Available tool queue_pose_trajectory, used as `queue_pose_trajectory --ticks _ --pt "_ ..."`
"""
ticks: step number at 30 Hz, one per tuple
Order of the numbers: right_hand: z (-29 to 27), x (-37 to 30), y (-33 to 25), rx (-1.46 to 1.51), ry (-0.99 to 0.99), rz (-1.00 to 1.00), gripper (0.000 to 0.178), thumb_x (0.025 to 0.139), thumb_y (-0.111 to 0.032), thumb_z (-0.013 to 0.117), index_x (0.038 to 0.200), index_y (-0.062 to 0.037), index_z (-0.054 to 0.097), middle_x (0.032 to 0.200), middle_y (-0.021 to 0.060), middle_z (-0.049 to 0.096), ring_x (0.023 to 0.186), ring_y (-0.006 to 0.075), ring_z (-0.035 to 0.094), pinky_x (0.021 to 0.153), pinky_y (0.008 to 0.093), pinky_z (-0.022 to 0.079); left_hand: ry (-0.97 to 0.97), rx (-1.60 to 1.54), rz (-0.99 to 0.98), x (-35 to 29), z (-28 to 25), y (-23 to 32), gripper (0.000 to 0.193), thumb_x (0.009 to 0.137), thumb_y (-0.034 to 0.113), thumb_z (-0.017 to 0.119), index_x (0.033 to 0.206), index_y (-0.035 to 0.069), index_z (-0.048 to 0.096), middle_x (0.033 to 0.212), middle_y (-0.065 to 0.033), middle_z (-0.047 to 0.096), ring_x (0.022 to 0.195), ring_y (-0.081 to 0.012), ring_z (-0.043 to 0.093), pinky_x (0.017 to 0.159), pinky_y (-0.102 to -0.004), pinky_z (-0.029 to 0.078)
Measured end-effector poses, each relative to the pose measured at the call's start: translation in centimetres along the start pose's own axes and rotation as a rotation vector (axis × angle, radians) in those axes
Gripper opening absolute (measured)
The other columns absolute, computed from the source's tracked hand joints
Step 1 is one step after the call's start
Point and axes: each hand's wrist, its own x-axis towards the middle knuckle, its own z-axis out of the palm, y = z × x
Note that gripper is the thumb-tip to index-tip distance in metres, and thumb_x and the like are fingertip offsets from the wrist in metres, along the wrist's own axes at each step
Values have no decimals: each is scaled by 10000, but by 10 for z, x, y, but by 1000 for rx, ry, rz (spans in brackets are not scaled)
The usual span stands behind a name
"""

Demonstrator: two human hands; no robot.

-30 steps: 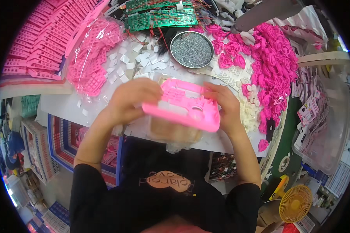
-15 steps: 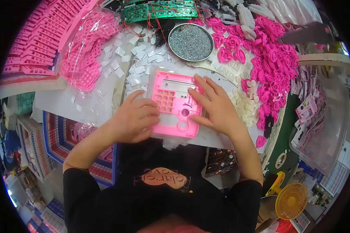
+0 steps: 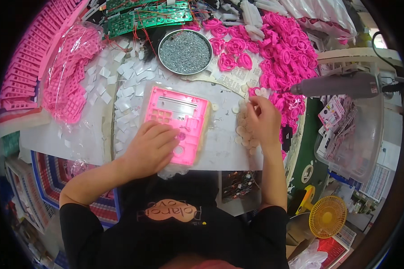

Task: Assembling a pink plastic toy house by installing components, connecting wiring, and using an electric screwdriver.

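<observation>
- Head view: the left hand (image 3: 150, 145) lies flat, fingers spread, on the lower part of the pink plastic panel (image 3: 177, 123), apparently pinning it to the white table (image 3: 224, 152).
- The right hand (image 3: 261, 120) rests on a cluster of small pale discs (image 3: 243, 130) just right of the panel; whether its fingertips pinch one, I cannot tell.
- The panel is glossy, rectangular, with a window and button holes.
- Behind it stands a round metal bowl (image 3: 185, 51) of grey screws.
</observation>
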Motion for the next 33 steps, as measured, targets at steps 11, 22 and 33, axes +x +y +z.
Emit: queue_pose_trajectory --ticks 11,22,33 --pt "-2 30 16 -265 -94 -164 208 859 -92 674 1049 -40 740 893 165 717 774 306 693 697 390 535 148 -97 -57 8 1 11 321 797 105 708 1114 72 668 1214 -123 620 1140 -311 572 1005 -489 424" --pt "21 -34 -107 393 -90 -464 345 811 68 709 1139 -29 666 933 113 689 730 207 677 635 296 530 99 -630 -336 50 -7 10 257 930 281 655 886 29 673 728 -130 671 682 -301 682 616 -423 495" --pt "27 -21 -128 419 65 -528 301 790 76 753 1072 -1 681 885 109 690 700 201 658 627 295 525 81 -845 -449 50 -40 2 236 1002 147 570 827 4 636 679 -68 645 590 -136 618 557 -296 470"
